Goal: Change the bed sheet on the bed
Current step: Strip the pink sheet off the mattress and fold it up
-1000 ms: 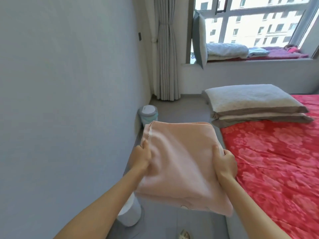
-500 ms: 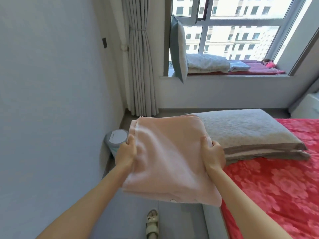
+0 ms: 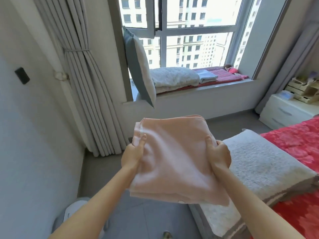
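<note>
A folded pink sheet (image 3: pixel 174 159) is held flat in front of me, above the floor beside the bed. My left hand (image 3: pixel 133 153) grips its left edge with the thumb on top. On the right edge, my right hand (image 3: pixel 217 154) grips the same way. The bed (image 3: pixel 296 144) lies at the right under a red flowered sheet. Two stacked grey pillows (image 3: pixel 262 163) sit at its head, just right of the pink sheet.
A window seat (image 3: pixel 203 87) ahead holds an upright cushion (image 3: pixel 139 66), folded bedding and a doll. A tied grey curtain (image 3: pixel 86 75) hangs left, beside the wall. A white drawer unit (image 3: pixel 283 112) stands at the far right. A round white bin (image 3: pixel 74 214) sits on the floor, lower left.
The view has swung up and toward the window as I walked along the bed. The pink sheet stays gripped in both hands; the pillows now lie to its right.
</note>
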